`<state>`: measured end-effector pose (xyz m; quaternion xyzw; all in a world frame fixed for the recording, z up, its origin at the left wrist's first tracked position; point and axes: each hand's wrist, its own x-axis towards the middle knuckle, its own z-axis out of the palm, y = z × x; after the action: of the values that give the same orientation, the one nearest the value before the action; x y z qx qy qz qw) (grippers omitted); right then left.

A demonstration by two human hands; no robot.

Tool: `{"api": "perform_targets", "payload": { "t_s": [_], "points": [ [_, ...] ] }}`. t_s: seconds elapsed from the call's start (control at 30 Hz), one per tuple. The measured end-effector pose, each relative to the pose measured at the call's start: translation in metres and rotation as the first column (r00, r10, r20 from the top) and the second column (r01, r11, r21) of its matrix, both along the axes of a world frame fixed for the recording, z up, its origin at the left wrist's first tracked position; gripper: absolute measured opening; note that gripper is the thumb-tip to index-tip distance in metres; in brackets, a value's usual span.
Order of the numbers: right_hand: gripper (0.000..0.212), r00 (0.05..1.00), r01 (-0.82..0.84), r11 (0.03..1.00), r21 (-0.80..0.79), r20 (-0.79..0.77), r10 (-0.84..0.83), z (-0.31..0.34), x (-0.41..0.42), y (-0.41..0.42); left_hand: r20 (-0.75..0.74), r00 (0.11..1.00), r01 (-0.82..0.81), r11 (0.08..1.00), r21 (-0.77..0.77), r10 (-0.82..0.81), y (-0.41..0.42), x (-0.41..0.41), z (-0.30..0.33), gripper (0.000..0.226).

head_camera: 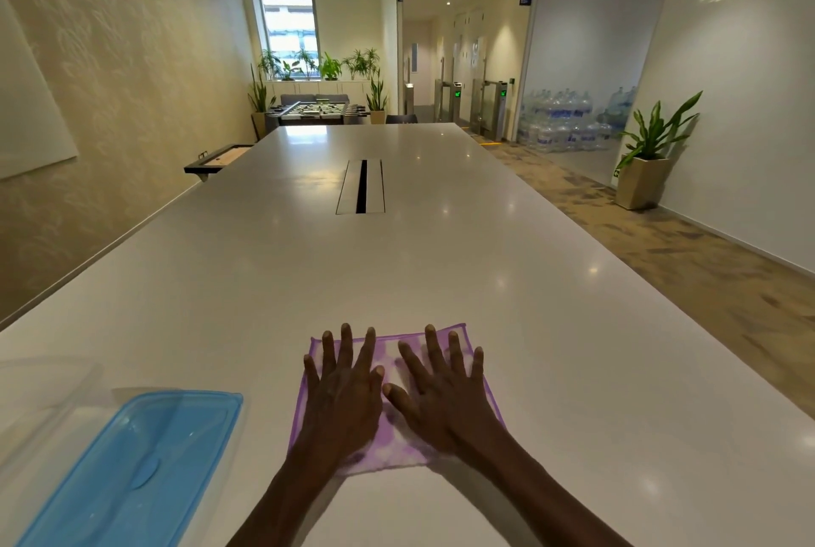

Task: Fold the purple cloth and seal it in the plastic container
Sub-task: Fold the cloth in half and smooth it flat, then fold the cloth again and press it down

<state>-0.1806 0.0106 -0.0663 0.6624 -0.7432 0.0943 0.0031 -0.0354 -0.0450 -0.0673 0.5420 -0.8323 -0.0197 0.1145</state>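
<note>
A long white surface (441,264) carries a purple cloth (397,440) lying flat near its close edge, a blue lid (132,458) to the left, and what seems a clear container (39,396) beside it.

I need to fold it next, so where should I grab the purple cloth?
Probably by its far corners, coming from above. The purple cloth lies flat on the table under both flat hands, left hand and right hand; its far edge is the clearest.
</note>
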Motion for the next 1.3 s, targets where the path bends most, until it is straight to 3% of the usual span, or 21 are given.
{"api": "perform_targets", "payload": {
  "t_s": [0.1,0.3,0.47,0.6,0.73,0.93,1.1,1.3],
  "points": [
    [0.072,1.0,0.027,0.999,0.039,-0.011,-0.026,-0.007,0.003,0.009,0.005,1.0,-0.027,1.0,0.005,0.027,0.012,-0.001,-0.003,0.066],
    [0.071,0.994,0.101,0.981,0.164,0.025,-0.107,-0.029,0.004,0.025,0.07,0.995,-0.08,0.995,0.059,0.076,0.035,0.008,-0.032,0.07],
    [0.088,0.993,0.055,0.991,0.123,0.094,-0.066,-0.016,0.002,0.029,0.066,0.994,-0.096,0.993,0.076,0.091,0.037,0.006,-0.027,0.07],
    [0.076,0.971,0.218,0.971,0.098,0.081,-0.226,-0.004,-0.008,0.04,0.064,0.993,-0.108,0.991,0.085,0.103,0.036,0.004,-0.026,0.069],
    [0.056,0.937,0.348,0.938,0.006,0.019,-0.348,0.008,-0.025,0.055,0.007,0.998,-0.07,0.992,0.107,0.069,0.034,-0.007,-0.022,0.072],
    [0.049,0.939,0.338,0.94,0.053,0.044,-0.34,0.025,-0.041,0.082,-0.142,0.983,0.118,0.993,0.026,-0.113,0.045,-0.039,-0.01,0.075],
    [0.043,0.885,0.347,0.923,0.164,0.27,-0.38,0.025,-0.044,0.086,-0.144,0.973,0.188,0.98,0.058,-0.178,0.05,-0.051,-0.02,0.083],
    [0.029,0.683,0.453,0.882,0.129,0.586,-0.436,0.019,-0.051,0.083,-0.093,0.98,0.187,0.976,0.109,-0.177,0.053,-0.053,-0.02,0.097]
  ]
}}
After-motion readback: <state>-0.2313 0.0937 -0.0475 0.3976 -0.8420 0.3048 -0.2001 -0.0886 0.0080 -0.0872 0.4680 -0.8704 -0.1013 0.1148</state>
